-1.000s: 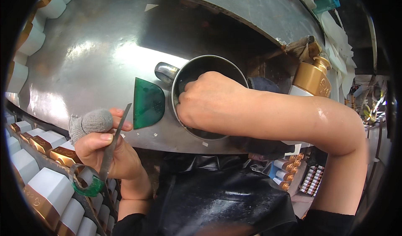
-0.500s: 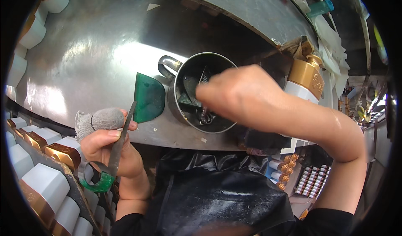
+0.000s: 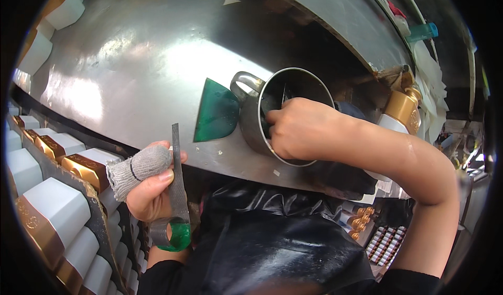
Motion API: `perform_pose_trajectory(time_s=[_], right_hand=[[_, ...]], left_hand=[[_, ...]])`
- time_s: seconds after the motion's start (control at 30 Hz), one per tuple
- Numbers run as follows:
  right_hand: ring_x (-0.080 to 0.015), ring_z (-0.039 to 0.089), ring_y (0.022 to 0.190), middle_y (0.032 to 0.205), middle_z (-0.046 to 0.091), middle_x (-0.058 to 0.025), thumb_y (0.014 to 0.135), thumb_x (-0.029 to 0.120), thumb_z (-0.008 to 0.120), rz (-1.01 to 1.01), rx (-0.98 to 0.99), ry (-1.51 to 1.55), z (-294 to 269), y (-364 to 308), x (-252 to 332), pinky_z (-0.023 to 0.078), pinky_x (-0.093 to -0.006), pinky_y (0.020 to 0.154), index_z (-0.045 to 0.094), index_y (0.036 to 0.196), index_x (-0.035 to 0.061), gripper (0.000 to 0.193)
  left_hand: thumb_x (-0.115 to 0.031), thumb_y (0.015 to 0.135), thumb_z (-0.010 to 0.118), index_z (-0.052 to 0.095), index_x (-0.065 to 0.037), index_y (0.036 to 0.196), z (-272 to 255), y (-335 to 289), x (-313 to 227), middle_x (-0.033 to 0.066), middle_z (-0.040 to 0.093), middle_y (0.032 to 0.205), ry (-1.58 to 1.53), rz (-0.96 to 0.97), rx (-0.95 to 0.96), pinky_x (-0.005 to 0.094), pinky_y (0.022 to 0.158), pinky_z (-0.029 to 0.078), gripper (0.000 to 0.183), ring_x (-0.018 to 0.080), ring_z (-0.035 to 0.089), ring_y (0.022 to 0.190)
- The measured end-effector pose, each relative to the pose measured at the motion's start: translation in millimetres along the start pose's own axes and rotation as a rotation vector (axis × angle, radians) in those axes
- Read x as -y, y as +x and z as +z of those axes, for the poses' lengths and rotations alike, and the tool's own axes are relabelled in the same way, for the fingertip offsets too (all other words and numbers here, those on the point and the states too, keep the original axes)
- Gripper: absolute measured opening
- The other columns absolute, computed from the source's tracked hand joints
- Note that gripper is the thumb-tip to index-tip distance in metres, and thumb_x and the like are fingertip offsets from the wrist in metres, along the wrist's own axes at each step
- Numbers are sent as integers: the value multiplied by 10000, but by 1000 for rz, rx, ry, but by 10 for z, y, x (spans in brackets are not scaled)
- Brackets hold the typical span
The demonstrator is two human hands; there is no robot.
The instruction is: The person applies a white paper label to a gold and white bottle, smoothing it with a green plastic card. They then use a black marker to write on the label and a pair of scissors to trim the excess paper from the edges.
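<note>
While the L hand (image 3: 149, 195) pinched a long, flat grey metal strip (image 3: 178, 190) w/ a green-wrapped loop (image 3: 179, 236), the R hand (image 3: 304, 130) was down in a round, handled metal mug (image 3: 250, 130) (grip hidden, couldn't tell) on the shiny grey bench (image 3: 131, 101), beside a green D-shaped plate (image 3: 216, 111). Rummaging, prob.; any pull-out seemed to need a straight lift.

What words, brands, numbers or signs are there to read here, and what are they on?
None reads clearly enough to quote.
Large white-and-gold container at lower left: raised mark on its gold part, too unclear to read.
White-and-gold bottle at right: small raised mark, too small to read.
Metal mug, green piece: no lettering visible.
</note>
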State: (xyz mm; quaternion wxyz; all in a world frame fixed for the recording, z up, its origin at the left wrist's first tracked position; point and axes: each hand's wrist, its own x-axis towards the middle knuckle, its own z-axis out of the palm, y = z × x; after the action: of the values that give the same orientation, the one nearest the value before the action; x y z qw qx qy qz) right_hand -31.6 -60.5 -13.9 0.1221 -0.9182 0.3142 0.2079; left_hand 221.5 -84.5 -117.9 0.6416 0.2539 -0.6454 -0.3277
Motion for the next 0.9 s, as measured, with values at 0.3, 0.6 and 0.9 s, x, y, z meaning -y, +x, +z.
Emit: perform_pose_trajectory(time_s=[0.3, 0.6, 0.9], right_hand=[[-170, 581, 736, 621, 515, 18, 692, 144, 613, 30, -296, -100, -293, -274, -96, 499, -289, 507, 515, 743, 108, 116], [-280, 606, 688, 741, 620, -115, 791, 0, 598, 683, -667, 898, -186, -385, -94, 486, -301, 635, 611, 955, 63, 176], [-228, 631, 715, 647, 577, -34, 716, 123, 629, 357, -506, -56, -335, -408, -34, 506, -362, 539, 572, 745, 114, 64]], left_hand=[[9, 870, 646, 480, -10, 970, -160, -69, 46, 298, 643, 942, -40, 7, 46, 392, 726, 605, 195, 314, 685, 798], [56, 860, 639, 486, -8, 968, 113, 38, -60, 152, 610, 877, -61, -37, -72, 387, 699, 599, 198, 285, 679, 755], [-48, 848, 696, 459, -54, 884, 318, 21, -338, 162, 583, 1050, -305, -278, 149, 531, 965, 463, 240, 375, 602, 1074]])
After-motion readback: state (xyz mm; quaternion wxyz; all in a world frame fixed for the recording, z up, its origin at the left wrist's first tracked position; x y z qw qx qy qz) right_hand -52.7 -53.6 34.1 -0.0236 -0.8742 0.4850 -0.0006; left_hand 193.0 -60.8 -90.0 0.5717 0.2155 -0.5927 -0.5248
